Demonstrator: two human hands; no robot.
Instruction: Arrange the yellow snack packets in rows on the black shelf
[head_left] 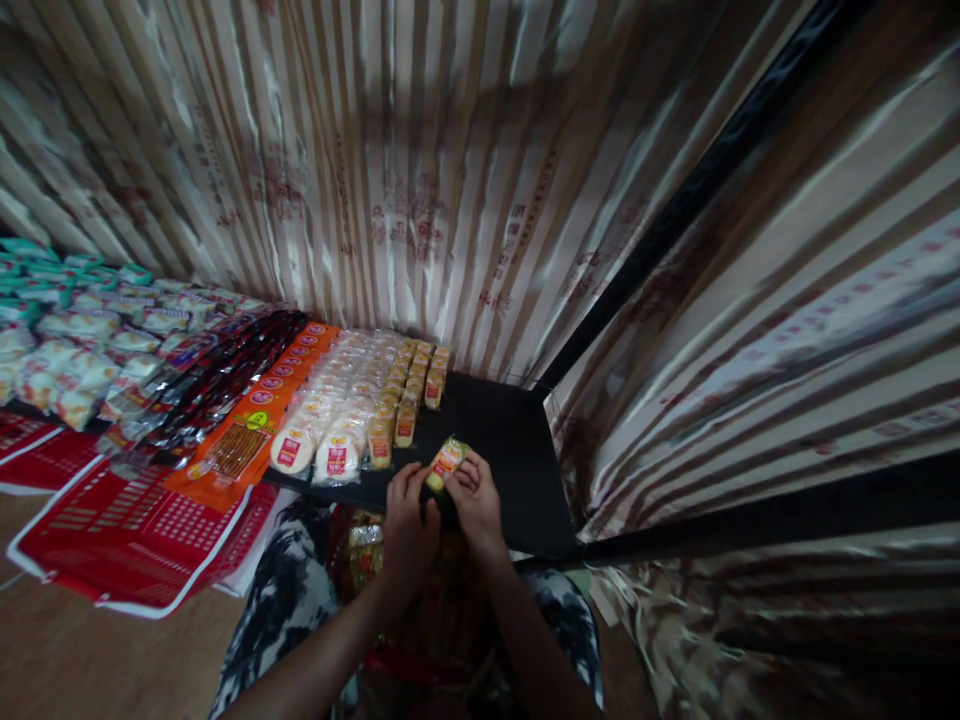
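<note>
Between my two hands is a small wrapped snack cake (448, 461) in yellow packaging with an orange-red label, held just above the black shelf (517, 460). My left hand (411, 515) pinches its left side with the fingertips. On the right edge, my right hand (478, 495) has its thumb and fingers closed on the wrapper. Left of the hands, rows of similar small packets (405, 418) line the shelf, beside columns of round white crackers (337, 458) in clear wrappers. Below my forearms, between my knees, more yellow packets (366, 552) lie in a dark container.
Orange snack bags (241, 440), dark shiny packets (225, 375) and white bags (79, 380) fill the shelf leftward. Red baskets (142, 530) with white rims sit below at the left. Striped printed sheeting (420, 200) hangs behind, and a black post (645, 240) rises at the right.
</note>
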